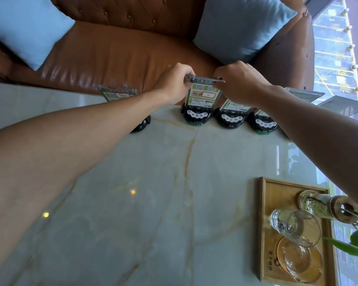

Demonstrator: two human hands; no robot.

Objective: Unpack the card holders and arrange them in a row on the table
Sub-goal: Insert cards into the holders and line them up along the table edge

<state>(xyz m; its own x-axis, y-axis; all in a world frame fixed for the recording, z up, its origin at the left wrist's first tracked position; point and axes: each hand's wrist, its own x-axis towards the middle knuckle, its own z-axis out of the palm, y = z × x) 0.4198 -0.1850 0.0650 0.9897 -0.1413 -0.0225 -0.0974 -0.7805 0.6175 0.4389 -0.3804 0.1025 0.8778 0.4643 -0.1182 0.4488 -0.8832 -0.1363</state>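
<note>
Both my arms are stretched out to the far edge of the table [153, 203], right up against the brown sofa [112, 52]. My left hand [175, 83] is pinched on the left top corner of the card holder [202, 96], and my right hand [239, 81] is pinched on the right top corner, fingers curled in, thumbs toward me. I'm holding it by the top because the clear panel is the tall part and the round black base [196, 116] is the heavy part, so steering from up there lets me square the face toward me. The base looks to be down on the table, though I can't tell whether its full weight is resting there.

Just to its right stand two more holders, the second [232, 118] and the third [265, 123], bases nearly touching, so that's the line I'm matching. My right forearm crosses over them and hides their upper panels in part. Further right two more clear panels [304, 93] show near the window, bases hidden.

On the left there's another holder [117, 93], set apart from the one I'm gripping, its base half under my left forearm. I judge that gap wants closing next.

The wooden tray [265, 203] with the glass [296, 226] sits near me on the right, well clear of the row.
</note>
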